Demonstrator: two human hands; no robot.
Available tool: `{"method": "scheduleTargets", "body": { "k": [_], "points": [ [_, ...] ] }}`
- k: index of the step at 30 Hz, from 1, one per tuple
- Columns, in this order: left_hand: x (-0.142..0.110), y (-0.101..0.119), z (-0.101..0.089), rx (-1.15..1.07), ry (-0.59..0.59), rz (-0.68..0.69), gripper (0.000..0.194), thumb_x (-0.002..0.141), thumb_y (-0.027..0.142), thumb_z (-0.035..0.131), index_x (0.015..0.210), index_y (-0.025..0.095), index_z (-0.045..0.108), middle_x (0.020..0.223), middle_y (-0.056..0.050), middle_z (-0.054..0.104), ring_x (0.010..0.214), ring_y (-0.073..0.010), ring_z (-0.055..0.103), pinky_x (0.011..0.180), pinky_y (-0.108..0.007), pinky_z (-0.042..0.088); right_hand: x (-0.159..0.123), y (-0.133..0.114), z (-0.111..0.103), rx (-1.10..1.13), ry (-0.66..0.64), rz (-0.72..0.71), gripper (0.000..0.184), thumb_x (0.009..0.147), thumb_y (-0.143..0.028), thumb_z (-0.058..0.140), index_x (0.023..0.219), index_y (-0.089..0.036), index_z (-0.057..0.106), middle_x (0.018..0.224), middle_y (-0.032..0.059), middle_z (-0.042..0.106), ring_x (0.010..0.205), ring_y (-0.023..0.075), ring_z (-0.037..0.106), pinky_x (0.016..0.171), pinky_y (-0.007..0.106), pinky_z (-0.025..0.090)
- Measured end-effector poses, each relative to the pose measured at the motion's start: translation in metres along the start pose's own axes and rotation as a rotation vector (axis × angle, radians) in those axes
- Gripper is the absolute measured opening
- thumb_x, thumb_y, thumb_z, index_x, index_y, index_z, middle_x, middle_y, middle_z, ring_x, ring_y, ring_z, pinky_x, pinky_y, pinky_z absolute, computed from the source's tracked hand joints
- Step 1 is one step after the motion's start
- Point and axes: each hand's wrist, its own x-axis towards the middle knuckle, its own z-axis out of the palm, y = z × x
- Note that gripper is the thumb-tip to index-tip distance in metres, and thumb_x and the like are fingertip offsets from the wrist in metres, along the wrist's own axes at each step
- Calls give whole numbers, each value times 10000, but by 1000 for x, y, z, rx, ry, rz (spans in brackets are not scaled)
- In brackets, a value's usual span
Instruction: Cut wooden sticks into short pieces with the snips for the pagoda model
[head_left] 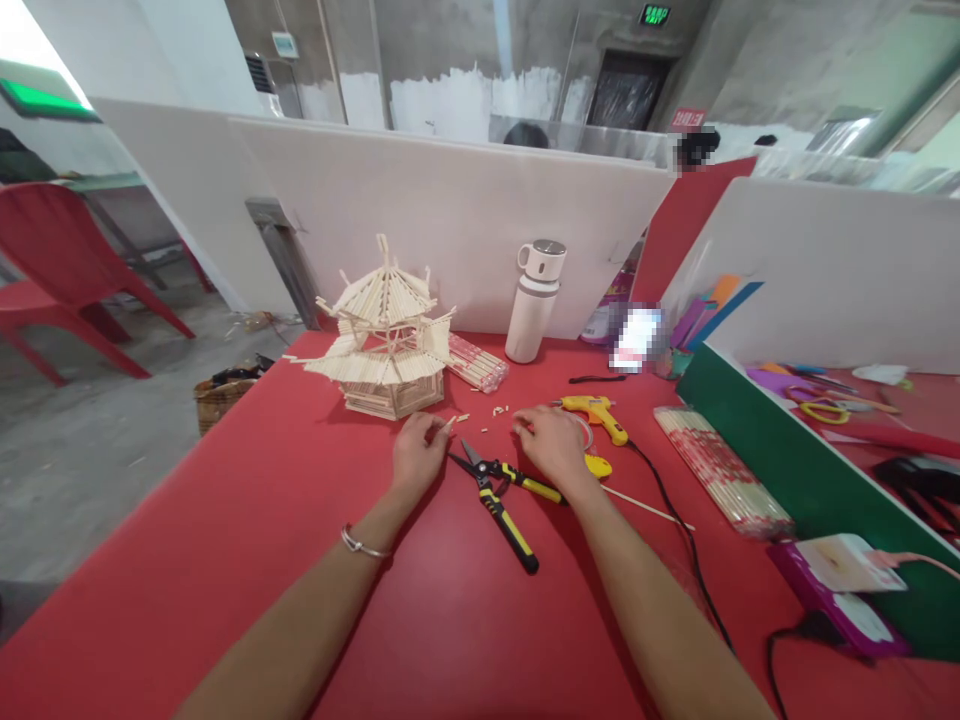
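My left hand (420, 455) is closed in a pinch on a short piece of wooden stick (451, 423), beside the base of a pagoda model (386, 345) built of pale sticks. My right hand (553, 440) rests low over the table, its fingers loosely curved and apart, with nothing visible in them. Between the hands, pruning shears (491, 490) with black and yellow handles lie with their blades apart. Several cut stick bits (499, 410) are scattered beyond the shears. A yellow glue gun (596, 412) lies just past my right hand, and a long thin stick (649, 507) lies beside my right forearm.
A white flask (534, 300) stands against the white partition (450, 210). Packs of sticks lie behind the model and at right (720, 470). The glue gun's black cord (686, 540) runs along the right side, near a purple power strip (840, 600) and a green divider (795, 480).
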Motion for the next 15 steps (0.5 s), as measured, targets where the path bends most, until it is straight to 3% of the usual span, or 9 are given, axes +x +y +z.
{"method": "scheduleTargets", "body": {
  "k": [3, 6, 10, 15],
  "points": [
    [0, 2, -3, -94, 55, -130, 154, 836, 314, 575, 799, 192, 662, 855, -47, 677, 808, -177, 605, 767, -285, 469, 40, 1, 2, -17, -64, 63, 294, 858, -307, 658, 1135, -251, 742, 1124, 107, 746, 1097, 295, 633, 900, 371, 414],
    [4, 2, -4, -160, 66, -234, 179, 816, 344, 589, 815, 187, 673, 832, -36, 697, 769, -171, 611, 752, -284, 472, 66, 2, 10, -7, -110, 87, 301, 780, -397, 751, 1030, -230, 765, 1048, 111, 763, 1013, 294, 669, 809, 338, 440],
    [8, -1, -1, -177, 72, -273, 207, 809, 390, 605, 828, 201, 687, 844, -28, 719, 778, -176, 618, 759, -287, 467, 76, 5, 22, 51, -147, 97, 334, 814, -454, 719, 1047, -217, 761, 1060, 99, 761, 967, 257, 690, 749, 295, 448],
    [10, -2, 3, -123, 47, -318, 208, 825, 399, 606, 859, 217, 700, 902, -34, 741, 803, -183, 624, 756, -286, 455, 77, 10, 27, 144, -188, 50, 268, 847, -282, 695, 1103, -235, 760, 1098, 64, 767, 1011, 223, 693, 803, 268, 467]
  ]
}}
